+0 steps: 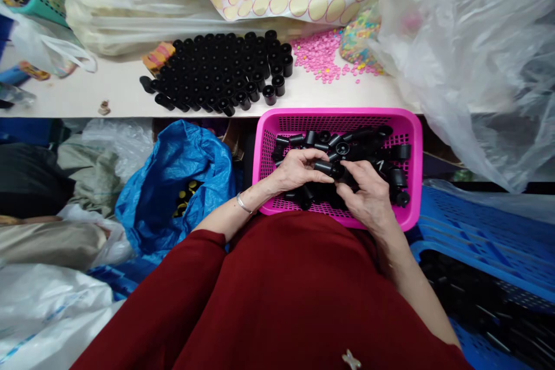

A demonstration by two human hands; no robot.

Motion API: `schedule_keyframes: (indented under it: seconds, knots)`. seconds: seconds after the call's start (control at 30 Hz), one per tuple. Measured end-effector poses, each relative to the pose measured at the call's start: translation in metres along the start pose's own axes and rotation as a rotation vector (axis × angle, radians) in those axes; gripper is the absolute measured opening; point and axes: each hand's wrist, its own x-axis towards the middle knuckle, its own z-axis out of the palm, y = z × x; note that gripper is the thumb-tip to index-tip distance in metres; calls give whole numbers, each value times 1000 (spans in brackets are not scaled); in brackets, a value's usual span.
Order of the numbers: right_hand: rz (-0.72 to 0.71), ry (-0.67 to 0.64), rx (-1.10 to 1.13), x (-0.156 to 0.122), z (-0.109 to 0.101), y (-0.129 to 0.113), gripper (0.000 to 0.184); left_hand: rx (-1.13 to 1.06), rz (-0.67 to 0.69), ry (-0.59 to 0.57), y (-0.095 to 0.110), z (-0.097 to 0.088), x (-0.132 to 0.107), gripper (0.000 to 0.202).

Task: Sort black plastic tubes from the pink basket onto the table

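The left hand [298, 170] pinches a black cylinder [323, 166]; the half-curled right hand's [368, 189] hold is unclear.

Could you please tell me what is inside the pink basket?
Black tube-shaped pieces lie inside the pink basket. The left hand and right hand cover some; what lies beneath cannot be seen.

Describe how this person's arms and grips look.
The left grip and right grip are ungloved. A slim silver-coloured metal bangle circles the left wrist. A dark red fabric sleeve ends partway down the left forearm; the right forearm is bare.
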Motion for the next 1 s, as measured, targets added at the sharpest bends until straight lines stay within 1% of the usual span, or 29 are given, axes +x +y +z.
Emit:
schedule_keyframes:
  seconds: [0.1,0.17,0.3,0.4,0.47,0.57,0.63,0.67,0.73,0.77,0.8,0.83,0.87,0.93,1.0]
  knots:
    - [-34,-1,-10,-1,1,2,37,31,29,-14,-3,-2,0,54]
    - [-30,-13,-39,-2,1,2,39,96,88,-14,-6,-3,1,54]
    - [-20,-63,-82,-3,2,0,43,340,258,-7,-12,-6,2,52]
    - [-1,-93,-59,-3,4,-1,41,545,347,-58,-11,-4,0,50]
    - [9,-68,-10,-4,7,0,39,681,354,-110,-8,2,-4,57]
    - [71,15,85,-8,15,3,36,875,261,-142,-3,14,-12,68]
    - [166,46,203,-12,22,3,41,958,208,-105,-3,21,-17,64]
    - [214,38,297,-13,26,3,45,974,207,-82,-3,23,-19,59]
    - [288,-10,504,-14,31,-1,50,950,253,-48,-3,22,-21,50]
    - [310,-28,586,-14,32,-4,50,914,285,-16,-1,19,-21,47]
    - [322,-28,637,-12,32,-7,49,868,322,42,2,13,-21,44]
    - [329,-11,655,-9,31,-9,46,821,356,132,6,5,-20,43]
    - [331,15,645,-7,29,-11,43,781,381,250,12,-5,-18,42]
    - [322,59,595,-1,23,-12,33,754,413,537,25,-29,-12,42]
    - [299,83,551,3,17,-11,23,821,415,775,38,-56,-3,38]
